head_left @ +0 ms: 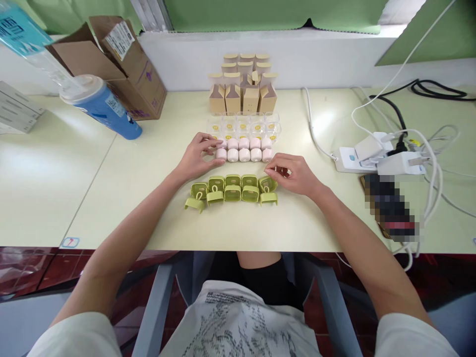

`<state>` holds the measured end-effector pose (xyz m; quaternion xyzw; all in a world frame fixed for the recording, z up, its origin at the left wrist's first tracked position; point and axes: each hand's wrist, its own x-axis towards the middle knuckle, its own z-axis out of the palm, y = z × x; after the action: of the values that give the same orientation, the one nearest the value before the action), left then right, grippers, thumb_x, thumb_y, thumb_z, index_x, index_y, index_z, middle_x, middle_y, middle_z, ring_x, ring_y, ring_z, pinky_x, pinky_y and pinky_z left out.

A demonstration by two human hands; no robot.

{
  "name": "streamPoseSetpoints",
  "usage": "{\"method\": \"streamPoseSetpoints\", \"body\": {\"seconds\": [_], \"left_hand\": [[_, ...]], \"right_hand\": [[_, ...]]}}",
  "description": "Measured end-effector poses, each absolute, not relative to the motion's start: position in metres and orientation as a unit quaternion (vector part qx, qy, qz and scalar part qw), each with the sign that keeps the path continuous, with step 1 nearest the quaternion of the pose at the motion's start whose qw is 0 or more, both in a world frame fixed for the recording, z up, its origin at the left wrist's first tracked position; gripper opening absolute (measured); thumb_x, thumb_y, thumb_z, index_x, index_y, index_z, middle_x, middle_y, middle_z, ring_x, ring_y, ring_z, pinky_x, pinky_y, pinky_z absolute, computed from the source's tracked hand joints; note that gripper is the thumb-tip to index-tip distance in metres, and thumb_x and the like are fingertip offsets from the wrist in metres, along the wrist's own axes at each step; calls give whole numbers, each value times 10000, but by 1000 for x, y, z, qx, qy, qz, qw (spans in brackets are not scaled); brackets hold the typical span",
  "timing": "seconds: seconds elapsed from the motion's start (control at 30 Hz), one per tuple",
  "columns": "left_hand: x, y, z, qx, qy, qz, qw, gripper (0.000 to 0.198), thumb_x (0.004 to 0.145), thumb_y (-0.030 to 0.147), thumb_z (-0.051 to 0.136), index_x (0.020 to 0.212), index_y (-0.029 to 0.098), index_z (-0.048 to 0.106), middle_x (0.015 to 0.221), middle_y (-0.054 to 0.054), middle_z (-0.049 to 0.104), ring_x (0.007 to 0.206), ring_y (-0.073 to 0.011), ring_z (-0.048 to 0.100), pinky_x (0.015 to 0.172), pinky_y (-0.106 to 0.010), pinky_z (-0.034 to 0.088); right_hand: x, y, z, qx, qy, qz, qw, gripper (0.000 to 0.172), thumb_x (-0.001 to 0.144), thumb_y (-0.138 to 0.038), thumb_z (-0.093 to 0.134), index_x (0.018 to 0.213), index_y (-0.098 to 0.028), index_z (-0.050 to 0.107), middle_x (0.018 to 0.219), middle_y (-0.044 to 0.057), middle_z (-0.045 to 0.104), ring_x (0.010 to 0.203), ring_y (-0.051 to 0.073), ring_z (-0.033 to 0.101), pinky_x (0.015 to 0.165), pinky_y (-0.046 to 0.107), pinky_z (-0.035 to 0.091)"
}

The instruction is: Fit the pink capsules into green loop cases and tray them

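Note:
Two rows of small pinkish-white rounded cases (244, 154) stand side by side on the table. My left hand (197, 156) is at their left end, fingers and thumb apart, fingertips against the end cases. Close to the right end of the front row is my right hand (292, 172), its thumb and fingertips pinched together; what they hold, if anything, cannot be made out. Nearer to me lie green open-topped holders (233, 194) in two rows, some with small loops. Behind the cases are clear plastic covers (243, 124) with yellow marks.
Small open tan boxes (251, 100) stand at the back wall. To the left are a blue tumbler (111, 111) and a cardboard box (143, 89). A power strip (357, 161), chargers, cables and a blurred-out phone (390, 206) lie on the right.

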<state>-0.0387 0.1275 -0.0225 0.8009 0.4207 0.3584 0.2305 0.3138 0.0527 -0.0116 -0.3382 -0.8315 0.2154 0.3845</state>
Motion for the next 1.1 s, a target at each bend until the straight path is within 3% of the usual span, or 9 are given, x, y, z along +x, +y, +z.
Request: {"method": "streamPoseSetpoints", "body": {"seconds": [0.17,0.27,0.4,0.5,0.6,0.7,0.8,0.97,1.1], "left_hand": [[-37,124,-22,803,414,356,239,593,834,595,893,1291,230,791,1388,-121,632,1263,-287,696,1040,-492,681],[-35,125,-22,802,414,357,242,584,831,608,898,1263,229,793,1389,-121,660,1267,-288,700,1040,-484,675],[-39,129,-12,811,408,343,241,621,870,671,849,1305,234,769,1409,-138,667,1311,-302,681,1010,-462,670],[-56,115,11,827,389,328,240,639,996,714,689,1431,245,700,1469,-158,644,1295,-292,689,1014,-450,658],[-77,74,33,862,334,281,257,753,1034,764,593,1619,292,548,1559,-158,616,1398,-331,646,1151,-504,601],[-84,25,30,893,319,219,228,1044,921,848,680,1757,321,344,1716,-181,480,1575,-429,483,1325,-641,435],[-68,-4,5,889,347,215,205,1076,960,740,721,1798,322,192,1741,-215,432,1596,-436,460,1306,-659,451],[-28,-1,-24,877,358,249,203,964,999,656,719,1755,242,287,1639,-253,543,1527,-448,544,1256,-691,483],[5,11,-28,877,339,249,231,977,933,700,779,1692,223,389,1622,-249,552,1529,-453,533,1276,-689,474]], "right_hand": [[315,52,-11,-345,-826,239,377,302,1087,-458,667,932,-221,770,845,26,694,592,125,530,566,301,486],[319,54,-5,-342,-825,291,343,314,1057,-529,700,1039,-228,786,963,47,738,646,131,594,603,305,520],[323,49,13,-367,-843,332,213,644,923,-735,779,1355,-259,730,1251,100,718,762,168,678,684,349,592],[322,31,23,-414,-870,237,128,895,867,-842,759,1565,-301,611,1438,150,655,983,289,726,814,471,645],[315,6,24,-417,-894,88,138,965,919,-875,652,1657,-266,529,1541,216,589,1338,445,605,1049,637,588],[296,-8,16,-380,-908,9,176,961,960,-866,596,1687,-248,489,1599,242,545,1487,471,483,1183,668,487],[265,-7,7,-349,-920,-37,175,897,1015,-825,538,1693,-241,480,1642,250,539,1527,478,458,1176,653,460],[236,-3,-4,-351,-926,-94,101,822,1112,-654,479,1718,-101,416,1680,288,533,1395,475,563,1035,587,490],[266,-6,-12,-362,-919,-128,90,693,1140,-515,475,1708,-119,434,1619,243,614,1299,414,612,979,520,489]]}}
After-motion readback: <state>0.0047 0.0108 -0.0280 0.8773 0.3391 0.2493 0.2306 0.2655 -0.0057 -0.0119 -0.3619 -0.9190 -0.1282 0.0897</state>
